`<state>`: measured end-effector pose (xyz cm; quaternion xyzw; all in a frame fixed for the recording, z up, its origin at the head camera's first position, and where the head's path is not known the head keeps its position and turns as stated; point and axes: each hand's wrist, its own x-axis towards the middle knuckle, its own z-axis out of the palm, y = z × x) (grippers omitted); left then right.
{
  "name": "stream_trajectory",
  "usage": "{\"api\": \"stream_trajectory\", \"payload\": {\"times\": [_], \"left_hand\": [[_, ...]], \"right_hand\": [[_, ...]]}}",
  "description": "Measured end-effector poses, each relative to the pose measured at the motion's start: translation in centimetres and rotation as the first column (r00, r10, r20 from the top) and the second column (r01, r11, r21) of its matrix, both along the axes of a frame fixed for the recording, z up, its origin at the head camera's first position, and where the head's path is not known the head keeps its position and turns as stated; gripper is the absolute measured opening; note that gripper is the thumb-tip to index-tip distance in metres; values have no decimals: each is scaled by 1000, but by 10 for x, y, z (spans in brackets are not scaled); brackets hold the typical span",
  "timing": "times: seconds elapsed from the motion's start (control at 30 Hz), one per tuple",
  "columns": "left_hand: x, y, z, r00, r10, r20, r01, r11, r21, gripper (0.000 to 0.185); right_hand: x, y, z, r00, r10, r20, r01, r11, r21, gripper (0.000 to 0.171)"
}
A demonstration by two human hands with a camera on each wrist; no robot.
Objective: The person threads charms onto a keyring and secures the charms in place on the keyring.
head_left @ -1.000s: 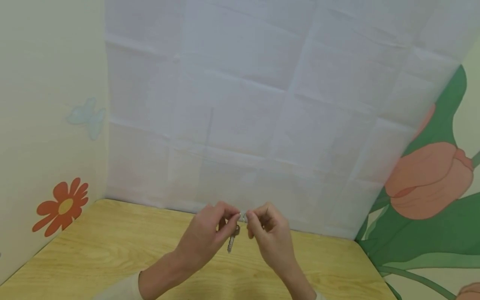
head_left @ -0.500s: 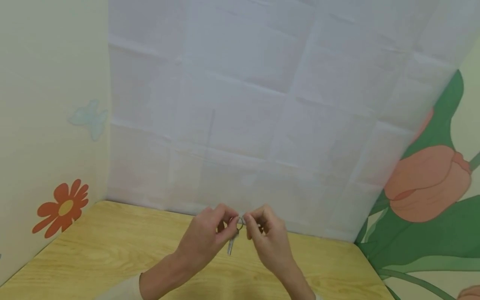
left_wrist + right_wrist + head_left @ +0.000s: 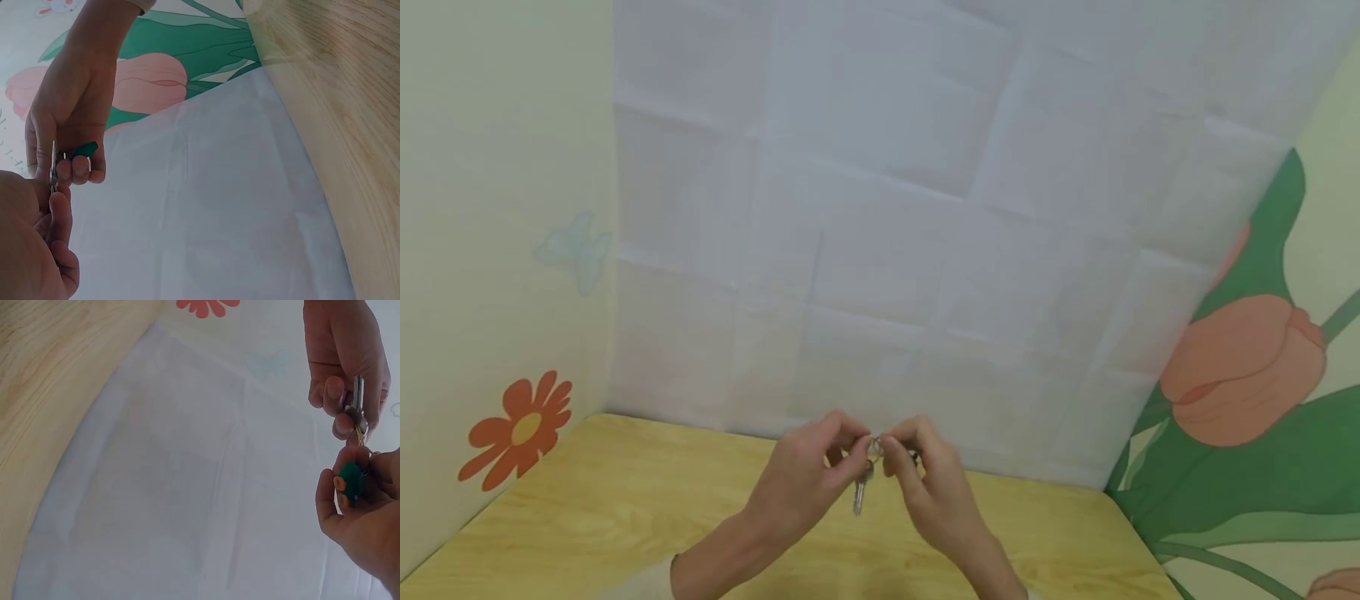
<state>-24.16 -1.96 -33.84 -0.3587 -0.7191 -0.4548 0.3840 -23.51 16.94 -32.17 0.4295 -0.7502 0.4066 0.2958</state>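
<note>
Close over the back of the table, my left hand (image 3: 808,462) pinches a metal key ring (image 3: 876,450) between thumb and index finger. A silver key (image 3: 858,497) hangs from it below these fingertips, blade down. From the other side my right hand (image 3: 932,483) pinches the ring too, its fingertips almost meeting the left ones. In the right wrist view a green charm with orange bits (image 3: 351,480) lies against the curled fingers of the right hand. The left wrist view shows the same green charm (image 3: 84,150) poking out past those fingers. Much of the ring is hidden by fingertips.
The wood-grain table (image 3: 602,500) spreads under both hands. A creased white sheet (image 3: 880,250) hangs along its back edge. Walls stand at both sides, with a red flower (image 3: 523,429) on the left and a large pink tulip (image 3: 1243,367) on the right.
The right hand has come a little left, nearer the left hand. The ring has shifted between the fingertips, and the key hangs somewhat more upright. The head view has tilted slightly.
</note>
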Motion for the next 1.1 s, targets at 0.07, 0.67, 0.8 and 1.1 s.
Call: {"api": "stream_trajectory", "payload": {"times": [0.07,0.67,0.8,1.1], "left_hand": [[1,-2,1,998,-1,60,0,1000,10,17],[-1,-10,8,983,29,182,0,988,-156,19],[-2,-12,7,987,-23,158,48,987,-152,16],[0,-16,11,831,-192,522,268,961,-73,12]], "right_hand": [[-1,0,0,1000,17,-24,-17,1000,9,16],[-6,7,1,992,83,-98,-83,997,-2,30],[-7,9,1,995,88,-38,-90,994,-65,28],[-6,7,2,997,55,46,-51,994,-95,23]]}}
